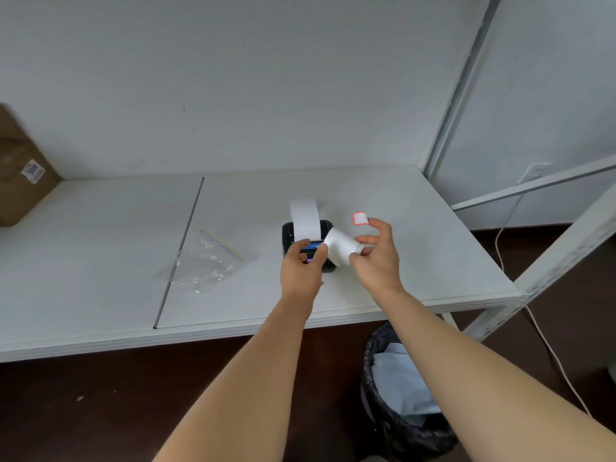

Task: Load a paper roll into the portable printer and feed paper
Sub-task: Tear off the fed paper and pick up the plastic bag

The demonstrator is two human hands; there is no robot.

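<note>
A small black portable printer (325, 228) with a lit blue screen stands on the white table (416, 248). A strip of white paper (303, 218) rises from its top and curls over. My left hand (301, 265) grips the printer's front, the thumb near the screen. My right hand (376, 255) holds a piece of white paper (341, 246) between thumb and fingers, just right of the printer. A red-bordered label (360, 218) sticks to the raised index fingertip of that hand.
A clear zip bag (206, 261) lies on the table left of the printer, by a seam between table panels. A brown cardboard box (20, 175) sits at far left. Below the table's front edge stands a bin (400, 395) with a black liner. A shelf frame (566, 248) stands at right.
</note>
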